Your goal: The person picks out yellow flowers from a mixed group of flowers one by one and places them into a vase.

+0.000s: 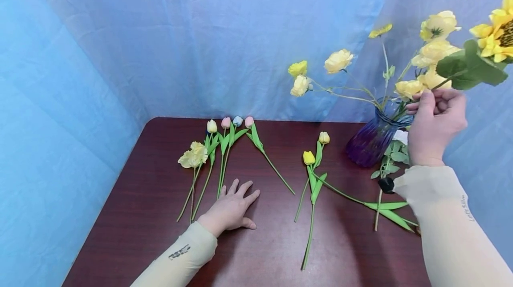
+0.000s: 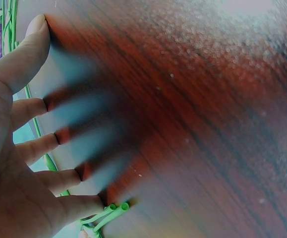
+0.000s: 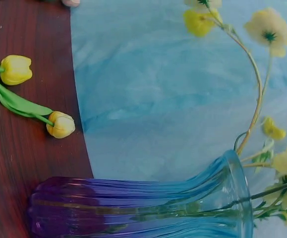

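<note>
My right hand (image 1: 438,120) pinches the stem of a sunflower (image 1: 498,33) above the mouth of a blue-purple glass vase (image 1: 366,140). From the right wrist, a dark stem (image 3: 267,194) runs into the neck of the vase (image 3: 133,206). Pale yellow flowers (image 1: 338,61) fan out of the vase on thin stems. On the dark wooden table, my left hand (image 1: 230,209) rests palm down with its fingers spread. Its fingertips (image 2: 91,203) touch the wood, close to two green stem ends (image 2: 118,210).
Left of centre lie a ruffled yellow flower (image 1: 194,155), a white tulip (image 1: 212,127), pink tulips (image 1: 249,122) and a blue one (image 1: 238,121). Yellow tulips (image 1: 308,158) lie nearer the vase. Leafy greenery (image 1: 390,162) is beside the vase. Blue cloth (image 1: 240,42) hangs behind the table.
</note>
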Demonstrator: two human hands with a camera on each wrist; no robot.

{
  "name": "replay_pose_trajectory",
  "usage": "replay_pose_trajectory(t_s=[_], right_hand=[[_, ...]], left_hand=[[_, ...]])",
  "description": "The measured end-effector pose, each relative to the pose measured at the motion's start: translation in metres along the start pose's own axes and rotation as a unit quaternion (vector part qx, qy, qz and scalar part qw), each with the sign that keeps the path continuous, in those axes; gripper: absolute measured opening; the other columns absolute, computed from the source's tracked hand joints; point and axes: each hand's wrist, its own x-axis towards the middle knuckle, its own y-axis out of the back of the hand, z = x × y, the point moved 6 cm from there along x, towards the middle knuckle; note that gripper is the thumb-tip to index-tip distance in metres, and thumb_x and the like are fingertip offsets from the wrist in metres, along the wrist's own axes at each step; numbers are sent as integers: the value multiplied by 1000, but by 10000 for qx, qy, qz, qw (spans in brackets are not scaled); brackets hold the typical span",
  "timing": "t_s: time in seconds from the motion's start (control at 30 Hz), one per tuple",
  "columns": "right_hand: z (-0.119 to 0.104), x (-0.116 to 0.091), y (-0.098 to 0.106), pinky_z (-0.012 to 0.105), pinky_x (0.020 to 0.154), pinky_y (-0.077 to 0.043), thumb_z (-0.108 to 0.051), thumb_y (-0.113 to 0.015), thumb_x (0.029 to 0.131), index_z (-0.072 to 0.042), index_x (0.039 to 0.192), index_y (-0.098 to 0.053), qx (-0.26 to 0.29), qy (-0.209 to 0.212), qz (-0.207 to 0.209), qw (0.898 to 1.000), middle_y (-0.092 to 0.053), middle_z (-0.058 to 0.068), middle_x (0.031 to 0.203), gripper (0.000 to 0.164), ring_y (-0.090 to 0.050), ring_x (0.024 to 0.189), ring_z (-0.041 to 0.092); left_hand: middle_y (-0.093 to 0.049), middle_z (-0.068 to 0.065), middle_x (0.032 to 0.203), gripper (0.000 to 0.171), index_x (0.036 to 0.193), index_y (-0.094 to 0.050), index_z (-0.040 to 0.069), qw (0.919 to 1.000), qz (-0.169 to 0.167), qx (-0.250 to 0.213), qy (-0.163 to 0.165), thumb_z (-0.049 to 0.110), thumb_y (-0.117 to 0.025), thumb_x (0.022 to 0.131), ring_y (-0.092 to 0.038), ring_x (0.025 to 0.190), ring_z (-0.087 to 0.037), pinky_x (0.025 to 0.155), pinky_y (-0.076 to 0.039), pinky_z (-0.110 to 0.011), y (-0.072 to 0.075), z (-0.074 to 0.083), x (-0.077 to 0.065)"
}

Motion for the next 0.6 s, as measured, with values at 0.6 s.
replay_pose_trajectory(t_s=[0.6], right_hand=[[5, 14, 16, 20, 55, -52, -7, -59, 95, 0, 101, -56, 1289, -1109, 748, 9826, -66, 18, 89, 11, -59, 57, 20]], left_hand=[[-24, -12, 155, 90, 149, -37, 21, 10000, -6, -44, 0, 60, -72, 75, -19, 138, -47, 103, -27, -68, 1, 1, -1]])
